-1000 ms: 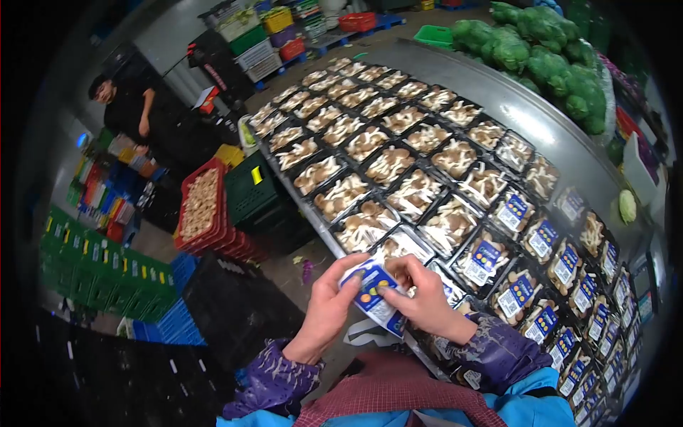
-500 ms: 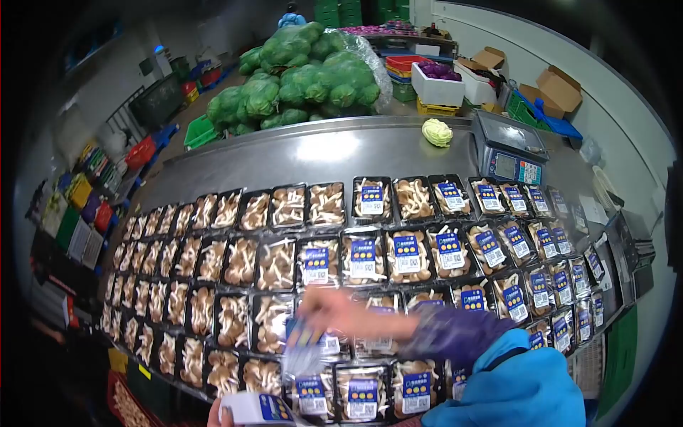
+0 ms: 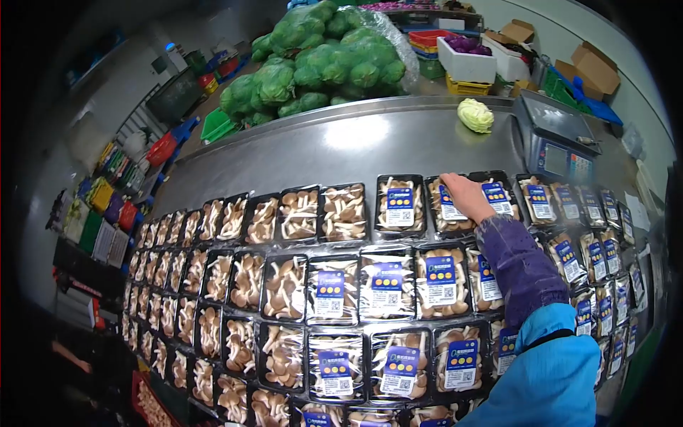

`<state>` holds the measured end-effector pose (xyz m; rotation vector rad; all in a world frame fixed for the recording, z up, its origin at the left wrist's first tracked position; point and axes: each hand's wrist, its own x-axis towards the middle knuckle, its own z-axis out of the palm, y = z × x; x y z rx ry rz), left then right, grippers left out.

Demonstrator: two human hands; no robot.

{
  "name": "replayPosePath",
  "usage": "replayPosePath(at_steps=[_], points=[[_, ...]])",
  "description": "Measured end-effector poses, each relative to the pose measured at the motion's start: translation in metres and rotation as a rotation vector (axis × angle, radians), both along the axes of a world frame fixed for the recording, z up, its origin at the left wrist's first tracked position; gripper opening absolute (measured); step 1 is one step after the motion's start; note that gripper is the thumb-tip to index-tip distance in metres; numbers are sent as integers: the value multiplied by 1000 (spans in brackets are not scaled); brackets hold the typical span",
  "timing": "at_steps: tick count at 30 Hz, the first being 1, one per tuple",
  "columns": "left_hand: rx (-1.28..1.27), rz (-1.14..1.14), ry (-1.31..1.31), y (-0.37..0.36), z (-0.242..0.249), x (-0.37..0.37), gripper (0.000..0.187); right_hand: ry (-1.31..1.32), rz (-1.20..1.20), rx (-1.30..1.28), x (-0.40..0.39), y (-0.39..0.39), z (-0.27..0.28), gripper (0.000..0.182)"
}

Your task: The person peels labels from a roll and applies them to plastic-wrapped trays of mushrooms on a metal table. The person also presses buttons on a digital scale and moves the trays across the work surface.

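Note:
My right hand [image 3: 467, 196], in a purple and blue sleeve, is at a black tray of brown mushrooms in the back row. Its fingers are closed at the upper part of a blue-and-white label [image 3: 451, 211] lying on that tray's film. To its left is a labelled mushroom tray [image 3: 400, 205]; to its right, another label [image 3: 498, 199] sits on the neighbouring tray. Unlabelled mushroom trays [image 3: 344, 213] fill the left side of the rows, while labelled ones [image 3: 441, 280] cover the middle and right. My left hand is out of view.
Beyond the trays, the steel table [image 3: 284, 156] holds a pale cabbage [image 3: 475, 115] and a digital scale [image 3: 558, 135]. Green-netted cabbages [image 3: 320, 64] are heaped behind it. A white box of purple vegetables [image 3: 466, 65] and cardboard boxes [image 3: 590, 67] stand at the back right.
My right hand has moved from the front middle up to the back row, where a previously bare tray now carries a label. My left hand with the labels has left the view, which has shifted.

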<state>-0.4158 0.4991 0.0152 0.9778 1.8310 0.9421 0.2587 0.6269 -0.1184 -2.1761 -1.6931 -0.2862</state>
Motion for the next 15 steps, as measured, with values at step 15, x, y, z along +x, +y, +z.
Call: replayPosePath(at_steps=[15], points=[[205,-73,-646,-44,72,-15,40,806,1018,-334,-402,-74,124,60]])
